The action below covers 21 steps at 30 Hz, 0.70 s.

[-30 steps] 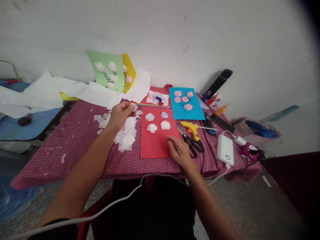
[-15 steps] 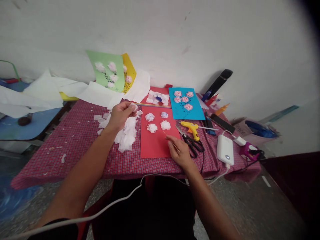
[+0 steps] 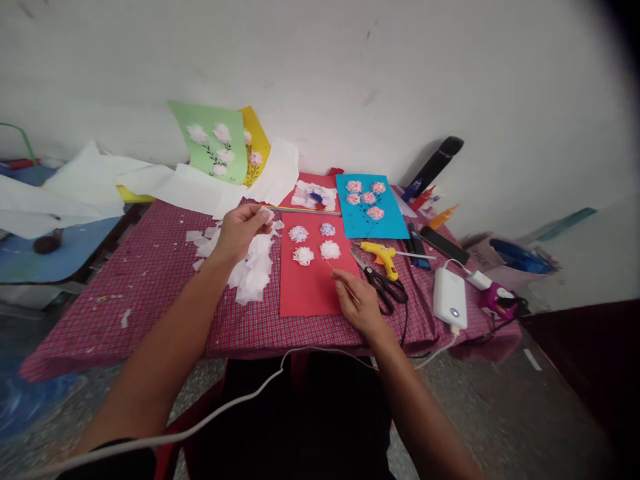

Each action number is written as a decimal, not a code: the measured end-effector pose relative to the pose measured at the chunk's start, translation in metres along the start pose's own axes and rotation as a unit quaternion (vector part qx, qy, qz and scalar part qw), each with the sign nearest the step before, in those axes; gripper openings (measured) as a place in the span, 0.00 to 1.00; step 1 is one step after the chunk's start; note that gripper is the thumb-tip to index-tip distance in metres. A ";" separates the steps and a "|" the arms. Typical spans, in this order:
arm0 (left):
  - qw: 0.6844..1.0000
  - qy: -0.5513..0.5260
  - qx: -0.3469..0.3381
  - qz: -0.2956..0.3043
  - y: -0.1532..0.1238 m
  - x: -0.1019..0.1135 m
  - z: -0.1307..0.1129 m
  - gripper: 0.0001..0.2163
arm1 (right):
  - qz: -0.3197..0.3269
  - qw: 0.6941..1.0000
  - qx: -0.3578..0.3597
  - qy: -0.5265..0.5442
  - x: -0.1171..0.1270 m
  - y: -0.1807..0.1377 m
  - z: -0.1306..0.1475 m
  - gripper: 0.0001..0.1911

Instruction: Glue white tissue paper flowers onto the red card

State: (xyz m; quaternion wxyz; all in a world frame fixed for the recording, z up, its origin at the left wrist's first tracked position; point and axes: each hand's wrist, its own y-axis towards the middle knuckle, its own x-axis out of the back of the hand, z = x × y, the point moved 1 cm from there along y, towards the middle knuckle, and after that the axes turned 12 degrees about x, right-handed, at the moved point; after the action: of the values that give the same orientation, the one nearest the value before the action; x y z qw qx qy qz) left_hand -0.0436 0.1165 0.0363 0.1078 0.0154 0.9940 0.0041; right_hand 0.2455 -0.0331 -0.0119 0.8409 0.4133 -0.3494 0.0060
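Observation:
My left hand (image 3: 241, 229) is closed in a pinch on a small white tissue piece (image 3: 265, 213), held over a heap of white tissue squares (image 3: 253, 267) on the red checked tablecloth (image 3: 150, 267). My right hand (image 3: 359, 305) is closed on a thin stick (image 3: 336, 271), resting at the right edge of a red card (image 3: 309, 280). The stick's tip points toward several fluffy tissue flowers (image 3: 314, 243) on that card.
A blue card (image 3: 369, 207) with pink flowers lies behind. Black scissors (image 3: 381, 283), a yellow glue gun (image 3: 382, 255), a white power bank (image 3: 450, 298) and markers sit right of my right hand. Green (image 3: 213, 141) and yellow cards lean on the wall beside white paper sheets (image 3: 90, 187).

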 end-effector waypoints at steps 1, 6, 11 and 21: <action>1.000 0.000 0.000 0.001 0.000 0.000 0.000 0.07 | -0.012 1.000 -0.008 -0.007 0.000 0.000 0.000 0.14; 1.000 0.005 0.002 -0.003 0.000 0.000 0.001 0.06 | -0.094 0.989 -0.093 -0.059 0.004 0.002 0.001 0.10; 1.000 0.000 0.006 -0.007 0.001 0.000 0.002 0.07 | -0.121 0.979 -0.141 -0.080 0.006 0.003 0.004 0.11; 1.000 0.014 -0.003 -0.011 0.002 0.000 0.001 0.09 | -0.081 0.980 -0.141 -0.114 0.027 -0.008 0.004 0.10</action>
State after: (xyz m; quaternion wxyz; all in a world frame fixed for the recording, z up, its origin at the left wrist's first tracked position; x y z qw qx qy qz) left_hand -0.0433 0.1180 0.0354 0.0939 0.0040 0.9956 0.0057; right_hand 0.2656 -0.0483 0.0004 0.8433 0.3153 -0.4052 -0.1590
